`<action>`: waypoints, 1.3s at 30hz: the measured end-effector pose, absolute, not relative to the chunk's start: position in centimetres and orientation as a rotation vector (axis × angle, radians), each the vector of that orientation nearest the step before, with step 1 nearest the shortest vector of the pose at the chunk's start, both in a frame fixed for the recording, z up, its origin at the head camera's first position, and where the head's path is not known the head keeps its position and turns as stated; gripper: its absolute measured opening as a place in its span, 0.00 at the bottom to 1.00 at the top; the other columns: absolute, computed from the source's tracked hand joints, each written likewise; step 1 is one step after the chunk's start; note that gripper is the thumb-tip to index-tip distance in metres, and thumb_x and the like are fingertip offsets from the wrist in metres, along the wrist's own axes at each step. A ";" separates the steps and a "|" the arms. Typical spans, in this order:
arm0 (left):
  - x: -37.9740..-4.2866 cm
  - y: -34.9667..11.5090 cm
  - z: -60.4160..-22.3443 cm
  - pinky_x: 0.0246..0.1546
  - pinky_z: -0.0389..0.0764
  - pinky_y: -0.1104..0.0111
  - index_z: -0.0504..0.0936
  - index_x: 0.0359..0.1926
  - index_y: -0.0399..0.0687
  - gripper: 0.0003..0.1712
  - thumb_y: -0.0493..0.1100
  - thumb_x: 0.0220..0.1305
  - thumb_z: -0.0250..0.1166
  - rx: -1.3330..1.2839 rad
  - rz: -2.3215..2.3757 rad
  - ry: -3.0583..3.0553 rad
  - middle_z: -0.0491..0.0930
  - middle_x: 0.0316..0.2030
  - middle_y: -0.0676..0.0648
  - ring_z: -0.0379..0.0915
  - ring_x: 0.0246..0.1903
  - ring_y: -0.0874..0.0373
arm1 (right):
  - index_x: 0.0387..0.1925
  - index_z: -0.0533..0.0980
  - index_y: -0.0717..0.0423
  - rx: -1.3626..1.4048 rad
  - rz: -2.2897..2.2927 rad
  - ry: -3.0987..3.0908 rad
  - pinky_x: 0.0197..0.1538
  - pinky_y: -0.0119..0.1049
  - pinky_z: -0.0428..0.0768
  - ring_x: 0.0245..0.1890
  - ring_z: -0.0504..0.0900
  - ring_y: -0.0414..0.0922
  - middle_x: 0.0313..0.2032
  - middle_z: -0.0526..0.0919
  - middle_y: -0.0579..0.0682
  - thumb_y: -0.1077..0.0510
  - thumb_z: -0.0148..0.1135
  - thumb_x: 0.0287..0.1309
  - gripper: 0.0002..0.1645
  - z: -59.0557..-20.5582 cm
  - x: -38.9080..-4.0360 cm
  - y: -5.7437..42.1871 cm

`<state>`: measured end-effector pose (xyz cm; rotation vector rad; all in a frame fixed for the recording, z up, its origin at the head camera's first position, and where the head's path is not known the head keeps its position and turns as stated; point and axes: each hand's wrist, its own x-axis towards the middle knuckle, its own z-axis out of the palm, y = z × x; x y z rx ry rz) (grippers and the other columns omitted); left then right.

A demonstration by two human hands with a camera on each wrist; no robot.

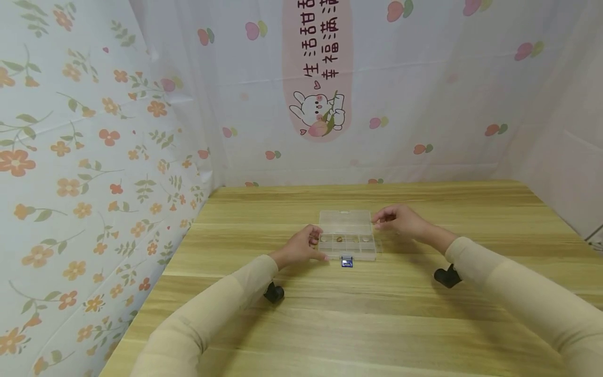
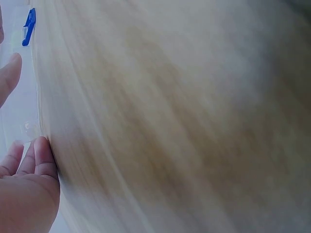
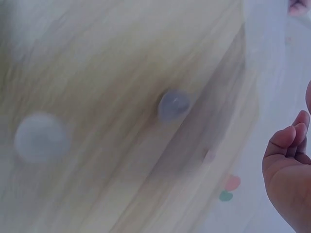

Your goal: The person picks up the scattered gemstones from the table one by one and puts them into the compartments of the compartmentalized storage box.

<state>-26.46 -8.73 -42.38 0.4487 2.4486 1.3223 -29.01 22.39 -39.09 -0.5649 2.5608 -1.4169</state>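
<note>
A clear plastic compartment box (image 1: 353,255) lies on the wooden table with its lid (image 1: 346,222) raised at the back. Small round pieces (image 1: 339,239) sit in the back row of compartments. A blue clasp (image 1: 347,262) is at the middle of the front edge, also in the left wrist view. My left hand (image 1: 301,246) holds the box's left end, thumb at the front corner, fingers along the side. Beside the lid's right edge is my right hand (image 1: 400,222), fingers loosely bent, with nothing visible between them. In the right wrist view, that hand (image 3: 289,162) shows only partly.
Two blurred, pale round shapes appear in the right wrist view, a whitish one (image 3: 41,137) and a greyish one (image 3: 174,104). The wooden table (image 1: 330,324) stretches around the box. Patterned cloth (image 1: 235,104) hangs behind and at the sides. A black wrist mount (image 1: 447,276) sits beneath my right sleeve.
</note>
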 end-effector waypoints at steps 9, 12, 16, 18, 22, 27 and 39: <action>-26.4 -8.7 -42.3 0.52 0.70 0.61 0.67 0.61 0.41 0.40 0.39 0.50 0.78 0.456 1.335 2.438 0.69 0.52 0.45 0.66 0.50 0.53 | 0.44 0.79 0.72 -0.613 -1.442 2.520 0.34 0.32 0.75 0.32 0.74 0.42 0.35 0.82 0.53 0.65 0.66 0.59 0.14 -38.9 -28.4 20.7; -26.4 -8.7 -42.2 0.52 0.71 0.62 0.67 0.61 0.42 0.40 0.39 0.50 0.78 0.457 1.323 2.446 0.69 0.52 0.46 0.66 0.49 0.54 | 0.44 0.79 0.72 -0.616 -1.436 2.509 0.32 0.31 0.74 0.31 0.73 0.43 0.33 0.81 0.53 0.65 0.66 0.59 0.14 -38.8 -28.2 20.1; -26.4 -8.7 -42.3 0.51 0.71 0.63 0.67 0.61 0.42 0.40 0.39 0.50 0.77 0.459 1.317 2.445 0.69 0.52 0.47 0.66 0.49 0.55 | 0.44 0.80 0.71 -0.618 -1.423 2.500 0.30 0.31 0.72 0.29 0.71 0.44 0.31 0.79 0.53 0.65 0.66 0.59 0.13 -38.9 -28.1 19.3; -26.5 -8.7 -42.3 0.51 0.71 0.63 0.67 0.61 0.42 0.39 0.40 0.50 0.77 0.458 1.322 2.441 0.69 0.52 0.47 0.66 0.49 0.55 | 0.44 0.80 0.70 -0.628 -1.415 2.493 0.30 0.32 0.72 0.28 0.70 0.44 0.31 0.79 0.53 0.64 0.66 0.60 0.13 -39.0 -28.2 18.8; -26.5 -8.6 -42.4 0.51 0.71 0.63 0.67 0.61 0.43 0.40 0.40 0.50 0.78 0.451 1.323 2.444 0.69 0.52 0.48 0.66 0.49 0.55 | 0.44 0.80 0.69 -0.646 -1.396 2.487 0.31 0.33 0.72 0.28 0.70 0.44 0.31 0.79 0.52 0.64 0.65 0.60 0.12 -39.0 -28.2 17.9; -26.5 -8.6 -42.5 0.52 0.71 0.62 0.67 0.61 0.43 0.40 0.41 0.50 0.78 0.448 1.333 2.443 0.69 0.52 0.47 0.67 0.50 0.55 | 0.43 0.80 0.70 -0.653 -1.398 2.476 0.31 0.33 0.71 0.29 0.70 0.44 0.30 0.79 0.51 0.67 0.65 0.60 0.11 -38.7 -28.1 16.9; -26.4 -8.6 -42.3 0.53 0.71 0.61 0.68 0.60 0.43 0.39 0.40 0.49 0.78 0.444 1.342 2.453 0.70 0.52 0.47 0.67 0.50 0.54 | 0.41 0.81 0.68 -0.706 -1.390 2.443 0.31 0.32 0.71 0.30 0.70 0.45 0.29 0.77 0.51 0.68 0.66 0.58 0.09 -38.5 -27.9 14.5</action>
